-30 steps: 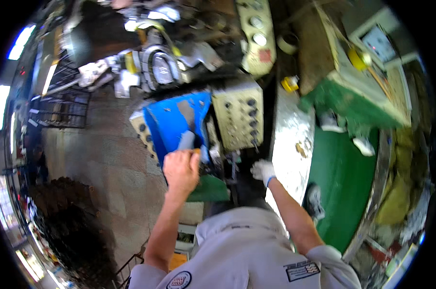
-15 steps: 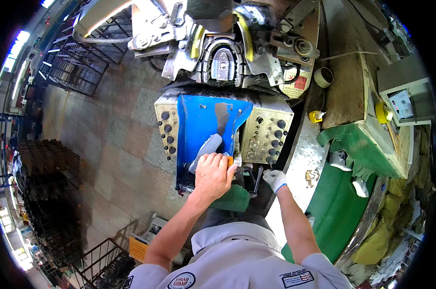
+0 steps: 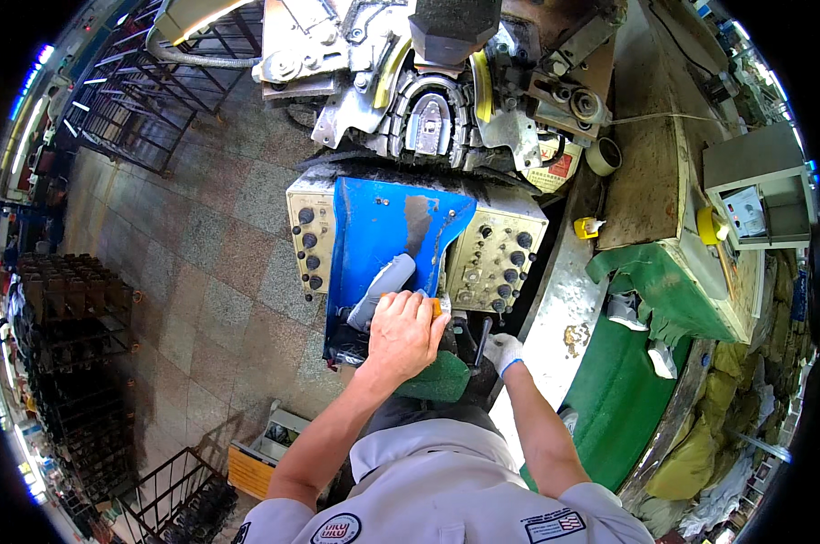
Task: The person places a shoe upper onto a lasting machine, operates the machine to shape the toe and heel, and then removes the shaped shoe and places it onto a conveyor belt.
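My bare left hand [image 3: 399, 337] lies at the lower end of a blue sloping metal tray [image 3: 369, 213]. Its fingers are curled over an orange piece [image 3: 437, 307], bits of which peek out beside them; the rest is hidden under the palm. Just beyond the fingertips a grey shoe-shaped piece [image 3: 387, 283] rests on the tray. My right hand [image 3: 502, 351], in a white glove with a blue cuff edge, is curled beside a dark metal lever [image 3: 483, 339]. Whether it grips anything is hidden.
Above the tray stands a machine with a horseshoe-shaped clamp [image 3: 428, 127]. Control panels with black knobs [image 3: 496, 263] flank the tray. To the right are a metal ledge [image 3: 555, 317], a green-lined channel [image 3: 614, 399] with shoes, and a wooden bench. Racks [image 3: 74, 317] stand at left.
My right hand has shifted slightly left and down, closer to the lever. The left hand stays nearly in place on the orange piece. The whole view has tilted a little.
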A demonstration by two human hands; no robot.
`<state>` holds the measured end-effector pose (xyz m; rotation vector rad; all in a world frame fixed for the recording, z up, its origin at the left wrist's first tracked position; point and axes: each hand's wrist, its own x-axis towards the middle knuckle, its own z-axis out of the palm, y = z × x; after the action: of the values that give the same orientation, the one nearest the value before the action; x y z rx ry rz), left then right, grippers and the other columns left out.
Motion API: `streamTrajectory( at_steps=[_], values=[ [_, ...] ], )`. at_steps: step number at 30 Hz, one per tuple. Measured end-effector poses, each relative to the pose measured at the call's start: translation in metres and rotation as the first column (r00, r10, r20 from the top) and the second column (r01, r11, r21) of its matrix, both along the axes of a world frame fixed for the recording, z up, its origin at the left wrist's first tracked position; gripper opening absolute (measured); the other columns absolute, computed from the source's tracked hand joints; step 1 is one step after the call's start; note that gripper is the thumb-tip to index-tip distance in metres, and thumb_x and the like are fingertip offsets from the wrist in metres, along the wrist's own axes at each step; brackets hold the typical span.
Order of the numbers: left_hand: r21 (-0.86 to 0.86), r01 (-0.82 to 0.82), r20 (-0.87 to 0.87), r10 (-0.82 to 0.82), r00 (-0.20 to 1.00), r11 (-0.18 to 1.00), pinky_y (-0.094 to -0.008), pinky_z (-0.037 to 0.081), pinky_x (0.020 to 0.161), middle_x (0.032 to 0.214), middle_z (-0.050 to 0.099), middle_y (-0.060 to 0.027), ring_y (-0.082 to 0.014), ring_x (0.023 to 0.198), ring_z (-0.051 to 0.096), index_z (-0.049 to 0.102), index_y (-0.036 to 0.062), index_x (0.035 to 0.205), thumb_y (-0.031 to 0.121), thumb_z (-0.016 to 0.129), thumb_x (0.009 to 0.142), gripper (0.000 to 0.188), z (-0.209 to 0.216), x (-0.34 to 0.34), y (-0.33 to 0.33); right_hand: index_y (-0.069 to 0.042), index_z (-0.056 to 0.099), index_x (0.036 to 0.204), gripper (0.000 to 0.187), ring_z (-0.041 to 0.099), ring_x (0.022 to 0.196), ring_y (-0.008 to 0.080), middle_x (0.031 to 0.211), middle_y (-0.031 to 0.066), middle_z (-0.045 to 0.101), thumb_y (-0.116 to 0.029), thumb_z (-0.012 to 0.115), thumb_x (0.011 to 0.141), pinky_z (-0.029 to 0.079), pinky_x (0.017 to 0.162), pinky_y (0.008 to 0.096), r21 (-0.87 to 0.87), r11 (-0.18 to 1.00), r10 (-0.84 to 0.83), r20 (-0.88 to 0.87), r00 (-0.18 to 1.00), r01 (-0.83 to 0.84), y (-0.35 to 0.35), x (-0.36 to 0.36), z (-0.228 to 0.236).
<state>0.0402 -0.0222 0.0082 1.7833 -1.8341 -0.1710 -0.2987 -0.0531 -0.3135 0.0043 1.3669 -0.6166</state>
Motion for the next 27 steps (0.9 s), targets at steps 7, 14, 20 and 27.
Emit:
streamTrajectory(
  at_steps=[7, 14, 20, 27],
  values=[
    [0.006, -0.014, 0.004, 0.014, 1.000, 1.000, -0.0431, 0.046, 0.084, 0.093, 0.068, -0.0138, -0.0305, 0.091, 0.064, 0.067, -0.0008, 0.096, 0.024, 0.071, 0.089, 0.026, 0.000, 0.003, 0.004, 0.009, 0.057, 0.111, 0.024, 0.066, 0.098, 0.0419, 0.110, 0.0244, 0.061, -0.004, 0.054, 0.090, 0.058, 0.080, 0.0521, -0.034, 0.998, 0.058, -0.086, 0.995, -0.061, -0.006, 0.035, 0.046],
    [-0.152, -0.044, -0.341, -0.011, 0.940, 0.987, -0.0423, 0.053, 0.088, 0.104, 0.071, -0.0163, -0.0318, 0.098, 0.068, 0.068, -0.0016, 0.102, 0.010, 0.066, 0.091, 0.016, 0.014, 0.018, 0.008, 0.010, 0.059, 0.109, 0.025, 0.067, 0.092, 0.0403, 0.103, 0.0266, 0.065, -0.008, 0.054, 0.093, 0.058, 0.082, 0.0508, -0.122, 0.902, 0.372, -0.268, 0.888, -0.415, 0.011, 0.039, 0.054],
    [0.362, -0.785, -0.807, 0.591, 0.006, 0.502, -0.0284, 0.052, 0.088, 0.109, 0.070, -0.0192, -0.0242, 0.104, 0.067, 0.063, -0.0099, 0.121, 0.017, 0.058, 0.101, 0.034, -0.124, 0.146, 0.070, 0.012, 0.056, 0.119, 0.032, 0.067, 0.104, 0.0441, 0.114, 0.0310, 0.064, -0.009, 0.053, 0.096, 0.058, 0.089, 0.0510, -0.077, 0.984, 0.153, -0.113, 0.982, -0.163, 0.025, 0.006, 0.039],
    [0.962, -0.183, -0.273, 0.716, -0.643, 0.203, -0.0566, 0.052, 0.086, 0.123, 0.054, -0.0373, -0.0474, 0.105, 0.062, 0.036, -0.0143, 0.138, 0.062, 0.043, 0.099, 0.086, -0.293, 0.197, 0.140, 0.014, 0.053, 0.121, 0.034, 0.064, 0.110, 0.0456, 0.119, 0.0314, 0.061, -0.004, 0.055, 0.092, 0.057, 0.088, 0.0540, 0.100, 0.995, -0.007, -0.169, 0.986, 0.024, 0.024, 0.003, 0.049]
  ],
)
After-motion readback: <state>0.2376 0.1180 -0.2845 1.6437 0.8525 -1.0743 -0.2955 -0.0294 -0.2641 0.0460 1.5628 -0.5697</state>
